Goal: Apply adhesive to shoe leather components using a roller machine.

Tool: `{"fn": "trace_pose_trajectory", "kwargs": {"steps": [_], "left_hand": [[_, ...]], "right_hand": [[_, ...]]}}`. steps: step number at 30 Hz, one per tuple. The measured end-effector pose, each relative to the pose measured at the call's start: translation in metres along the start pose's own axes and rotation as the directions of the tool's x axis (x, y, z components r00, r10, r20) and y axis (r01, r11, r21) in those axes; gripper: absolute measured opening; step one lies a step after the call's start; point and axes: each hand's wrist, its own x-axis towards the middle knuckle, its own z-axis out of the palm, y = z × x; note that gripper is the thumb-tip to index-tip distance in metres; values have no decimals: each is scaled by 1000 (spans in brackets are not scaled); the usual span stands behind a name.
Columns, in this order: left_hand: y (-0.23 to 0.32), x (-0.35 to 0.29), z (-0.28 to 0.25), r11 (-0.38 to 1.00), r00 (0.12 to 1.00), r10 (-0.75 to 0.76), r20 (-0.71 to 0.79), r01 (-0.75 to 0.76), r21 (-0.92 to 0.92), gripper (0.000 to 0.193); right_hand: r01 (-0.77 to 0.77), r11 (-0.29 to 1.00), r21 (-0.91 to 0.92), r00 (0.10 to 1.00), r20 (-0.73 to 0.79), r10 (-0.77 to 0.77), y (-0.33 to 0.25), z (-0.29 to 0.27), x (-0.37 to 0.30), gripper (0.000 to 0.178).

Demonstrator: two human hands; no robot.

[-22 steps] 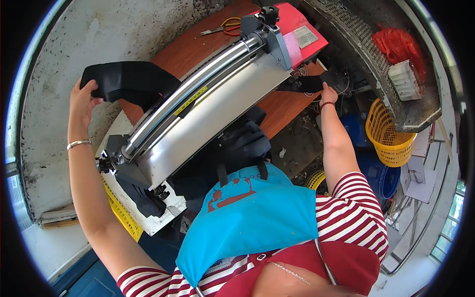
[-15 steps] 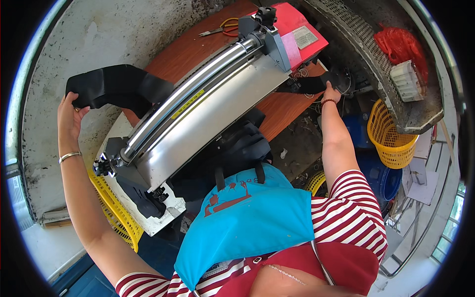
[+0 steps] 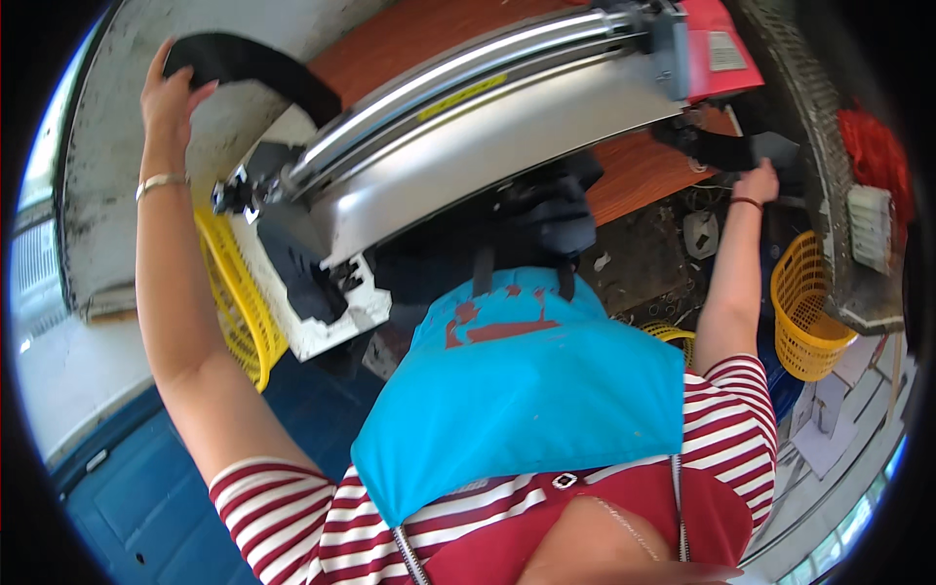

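My left hand (image 3: 175, 102) pinches the outer end of a flexible black strip (image 3: 253, 63), raised in an arc beyond the left end of a roller machine (image 3: 507, 136). The strip's inner end runs down to the machine's metal roller (image 3: 468, 58). At the far right, my right hand (image 3: 757, 181) grips the end of another black piece (image 3: 721, 148) that comes out near the machine's right end. Whether both are one strip is hidden by the machine. More black pieces (image 3: 546, 229) lie across my lap, against the blue apron (image 3: 536, 390).
A red-brown wooden tabletop (image 3: 624, 180) lies under the machine. Yellow baskets stand at left (image 3: 239, 302) and right (image 3: 804, 312). A pink-red box (image 3: 717, 54) sits at the machine's right end. At the right edge is a metal ledge with a red bag (image 3: 873, 146).
The whole view has shifted, so the machine appears higher and further right. Both hands keep their grip on the black pieces. The left strip now bends in a smoother arc.
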Motion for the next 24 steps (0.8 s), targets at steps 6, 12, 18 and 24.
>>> {"fn": "trace_pose_trajectory", "kwargs": {"steps": [6, 12, 18, 24], "left_hand": [[-49, 18, -4, 995, 1000, 29, -1, -29, 100, 28], [-95, -48, 83, 724, 811, 548, 204, -582, 369, 25], [-116, -105, 118, 675, 727, 471, 499, -661, 326, 31], [-92, -116, 113, 755, 757, 190, 625, -520, 399, 45]], "right_hand": [[55, 851, 522, 951, 231, -203, -214, -17, -64, 18], [-3, 896, 444, 798, 541, -266, -339, -32, -177, 29], [-101, 905, 413, 390, 853, -346, -362, -1, -268, 23], [-278, 934, 223, 73, 975, -211, -382, 22, -325, 22]]}}
